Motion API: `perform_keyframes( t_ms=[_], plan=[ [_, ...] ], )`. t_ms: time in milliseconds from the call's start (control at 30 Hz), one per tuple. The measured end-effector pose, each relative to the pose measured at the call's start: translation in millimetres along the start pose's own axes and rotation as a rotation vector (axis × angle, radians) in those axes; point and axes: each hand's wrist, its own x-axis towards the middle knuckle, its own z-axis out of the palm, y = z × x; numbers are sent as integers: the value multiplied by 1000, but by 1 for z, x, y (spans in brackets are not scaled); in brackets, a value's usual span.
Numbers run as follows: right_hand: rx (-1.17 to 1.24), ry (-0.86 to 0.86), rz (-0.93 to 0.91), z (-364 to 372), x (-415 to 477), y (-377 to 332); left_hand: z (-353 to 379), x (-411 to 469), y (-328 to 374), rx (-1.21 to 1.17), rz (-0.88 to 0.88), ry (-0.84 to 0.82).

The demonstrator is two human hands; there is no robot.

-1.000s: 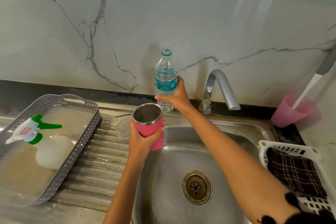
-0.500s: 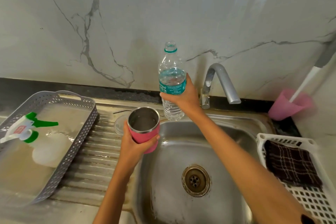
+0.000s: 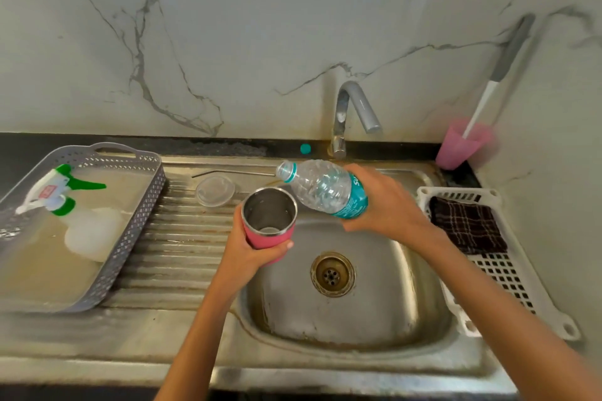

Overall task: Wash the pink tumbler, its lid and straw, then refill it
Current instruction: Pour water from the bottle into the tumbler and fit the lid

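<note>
Fingers (image 3: 282,246) of the left hand (image 3: 247,254) wrap the pink tumbler (image 3: 260,239), upright above the sink's (image 3: 358,319) left edge. The right hand (image 3: 384,205) grips the tilted water bottle (image 3: 322,189), its mouth just over the far rim. Poor aim would likely splash the lid (image 3: 215,190) and straw (image 3: 233,171) beyond.

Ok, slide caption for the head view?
Left hand holds the pink tumbler at the sink; right hand tilts an uncapped water bottle toward it.

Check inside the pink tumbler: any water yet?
The pink tumbler shows bare steel walls and bottom, with no water level I can make out. Its near inner wall is hidden behind the rim.
</note>
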Motion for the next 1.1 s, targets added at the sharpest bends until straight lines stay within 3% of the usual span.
perform_keyframes(
  t_ms=[400,767,1100],
  plan=[
    [-537,46,-11,-32,-23,16,23,-5,6,52,52,-65],
    [-656,34,-29,-39,-21,18,26,4,-5,92,44,-72],
    [-721,162,-102,-31,-16,24,27,5,-18,89,10,-94]
  ],
)
